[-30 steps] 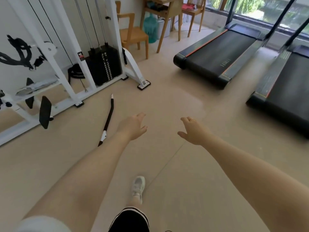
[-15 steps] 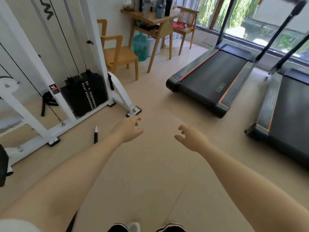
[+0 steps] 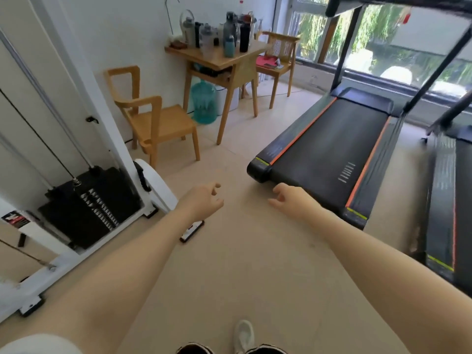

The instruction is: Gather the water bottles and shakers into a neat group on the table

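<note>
Water bottles and shakers (image 3: 217, 34) stand crowded on the tabletop (image 3: 219, 58).
Far from this tabletop, left hand (image 3: 204, 200) and right hand (image 3: 293, 201) are empty, fingers loosely spread.

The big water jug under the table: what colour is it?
Translucent teal jug, seen in the head view.
</note>
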